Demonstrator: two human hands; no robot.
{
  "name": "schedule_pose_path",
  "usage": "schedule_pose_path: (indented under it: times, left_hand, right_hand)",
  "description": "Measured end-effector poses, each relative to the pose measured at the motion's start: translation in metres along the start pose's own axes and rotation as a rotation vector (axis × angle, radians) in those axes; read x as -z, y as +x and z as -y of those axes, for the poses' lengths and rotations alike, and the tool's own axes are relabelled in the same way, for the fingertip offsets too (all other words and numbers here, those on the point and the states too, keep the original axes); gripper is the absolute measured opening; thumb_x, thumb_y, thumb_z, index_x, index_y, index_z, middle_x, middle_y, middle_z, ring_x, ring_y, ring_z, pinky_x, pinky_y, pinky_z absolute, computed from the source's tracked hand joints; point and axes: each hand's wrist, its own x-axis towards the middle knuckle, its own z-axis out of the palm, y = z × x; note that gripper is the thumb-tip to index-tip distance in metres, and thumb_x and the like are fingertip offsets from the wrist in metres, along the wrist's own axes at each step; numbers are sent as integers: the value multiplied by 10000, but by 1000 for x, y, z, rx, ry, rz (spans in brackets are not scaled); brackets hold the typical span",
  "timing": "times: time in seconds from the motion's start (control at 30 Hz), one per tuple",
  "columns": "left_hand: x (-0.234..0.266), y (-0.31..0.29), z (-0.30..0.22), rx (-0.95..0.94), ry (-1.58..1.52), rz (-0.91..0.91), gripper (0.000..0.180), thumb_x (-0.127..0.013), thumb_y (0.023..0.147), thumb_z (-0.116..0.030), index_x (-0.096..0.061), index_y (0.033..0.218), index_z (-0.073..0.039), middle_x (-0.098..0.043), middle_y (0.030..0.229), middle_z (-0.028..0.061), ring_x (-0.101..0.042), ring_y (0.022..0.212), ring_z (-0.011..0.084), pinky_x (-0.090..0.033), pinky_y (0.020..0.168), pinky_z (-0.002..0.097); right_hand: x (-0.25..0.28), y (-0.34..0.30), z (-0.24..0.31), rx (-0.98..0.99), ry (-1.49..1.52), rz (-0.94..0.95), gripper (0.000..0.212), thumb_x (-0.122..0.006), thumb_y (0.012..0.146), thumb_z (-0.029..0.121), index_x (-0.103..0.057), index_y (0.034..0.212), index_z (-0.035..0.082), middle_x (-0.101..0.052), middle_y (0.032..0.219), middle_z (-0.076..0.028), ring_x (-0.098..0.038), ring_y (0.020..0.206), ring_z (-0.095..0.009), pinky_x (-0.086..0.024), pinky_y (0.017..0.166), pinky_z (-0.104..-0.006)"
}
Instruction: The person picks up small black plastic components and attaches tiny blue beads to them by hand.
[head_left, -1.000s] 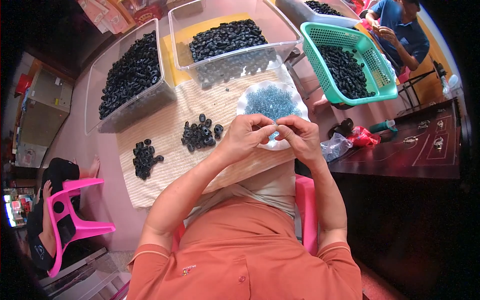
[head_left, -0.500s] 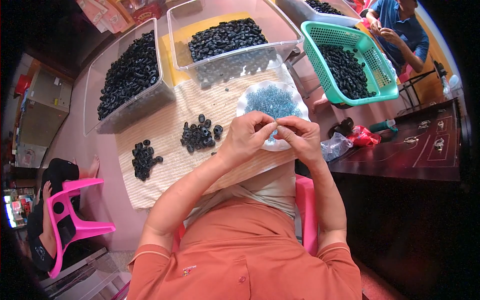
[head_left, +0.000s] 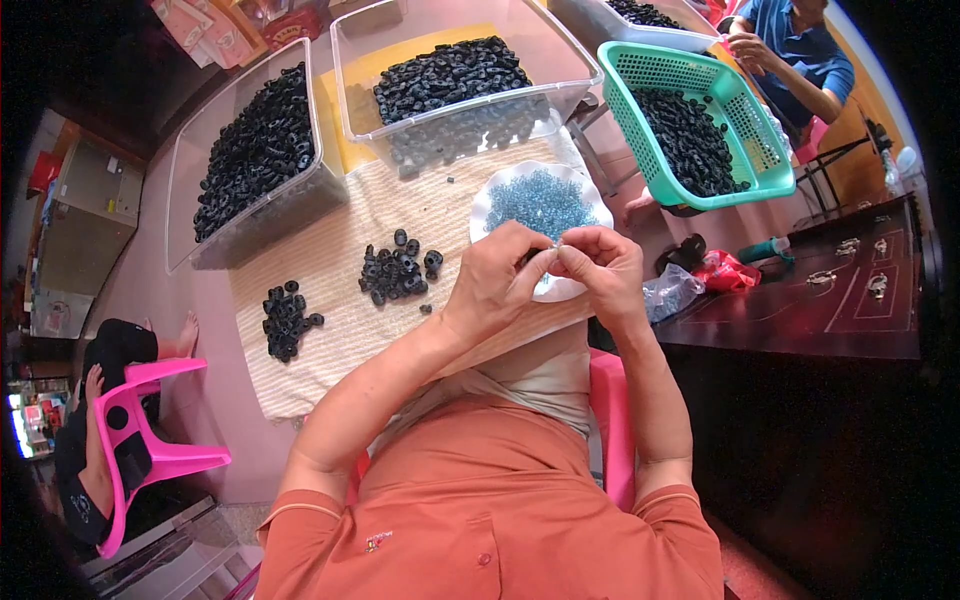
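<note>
My left hand and my right hand meet fingertip to fingertip over the near edge of a white scalloped plate. Small clear-blue pieces are heaped on that plate. Within the curled fingers of my left hand a bit of a small black part shows. The right thumb and forefinger are pinched together; what they hold is too small to name. Left of my hands, on the striped cloth, lie a pile of small black parts and a second black pile.
Behind the cloth stand two clear bins, a left one and a middle one, both holding black parts. A green basket with more sits to the right. A dark table is at right. Another person works at far right; someone sits left.
My left fingers have opened out slightly, and a dark part now shows inside them. The two hands stay together at the plate's near edge. At far right the other person's hands have shifted.
</note>
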Motion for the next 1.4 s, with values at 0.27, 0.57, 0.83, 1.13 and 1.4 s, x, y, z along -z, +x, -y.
schedule_pose_path:
  times: [0.27, 0.57, 0.83, 1.13, 1.4]
  left_hand:
    - [-3, -2, 7, 372, -295, 29, 163, -733, 990, -150, -732, 1074, -11, -752, 909, 32, -661, 788, 65, -539, 685, 246]
    - [6, 3, 2, 259, -70, 97, 212, -735, 979, -171, -747, 1099, 2, -759, 926, 59, -678, 820, 99, -557, 732, 267]
    - [4, 4, 5, 384, -253, 111, 212, -731, 986, -184, -746, 1067, 12, -734, 859, 33, -647, 733, 76, -533, 659, 255]
    - [7, 5, 5, 348, -148, 59, 210, -752, 965, -182, -761, 1057, 6, -749, 865, 53, -664, 740, 94, -543, 669, 272]
    - [8, 1, 8, 176, 84, 46, 217, -790, 915, -153, -769, 1075, -8, -756, 929, 128, -705, 764, 161, -557, 690, 302]
  right_hand:
    - [-4, -3, -2, 100, -191, -37, 161, -778, 915, 7, -719, 1061, -23, -736, 967, -40, -690, 865, -99, -574, 781, -252]
    - [-7, -6, -1, 226, -384, -22, 116, -775, 916, 2, -693, 997, 12, -696, 903, -14, -656, 845, -69, -540, 698, -237]
    - [-11, -4, 3, 478, -660, 8, 170, -743, 878, -52, -664, 1020, -3, -694, 922, -118, -706, 799, -183, -568, 711, -293]
    - [-7, -3, 5, 518, -679, -44, 165, -730, 884, -50, -673, 1034, -11, -702, 938, -144, -708, 798, -229, -563, 707, -325]
    - [-5, -9, 5, 409, -629, -71, 128, -726, 938, 6, -690, 1060, -6, -712, 922, -105, -670, 785, -151, -544, 708, -286]
